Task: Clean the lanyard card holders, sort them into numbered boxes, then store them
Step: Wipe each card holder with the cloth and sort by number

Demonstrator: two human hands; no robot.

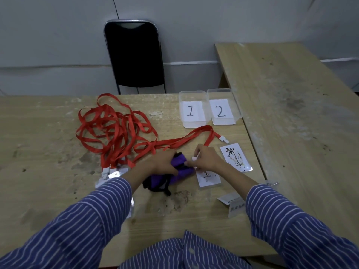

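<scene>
Your left hand (165, 162) is gripping the purple cloth (181, 171) just left of the card holder (208, 178) your right hand (206, 159) is pinching

Card holder (208, 176) partly hidden under right hand (206, 159).

Handwritten "1" on paper in left clear box (192, 110); handwritten "2" in right clear box (223, 107)

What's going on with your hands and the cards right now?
Left hand grips purple cloth. Right hand pinches card holder. Boxes hold no cards. Red lanyards tangled left.
</scene>
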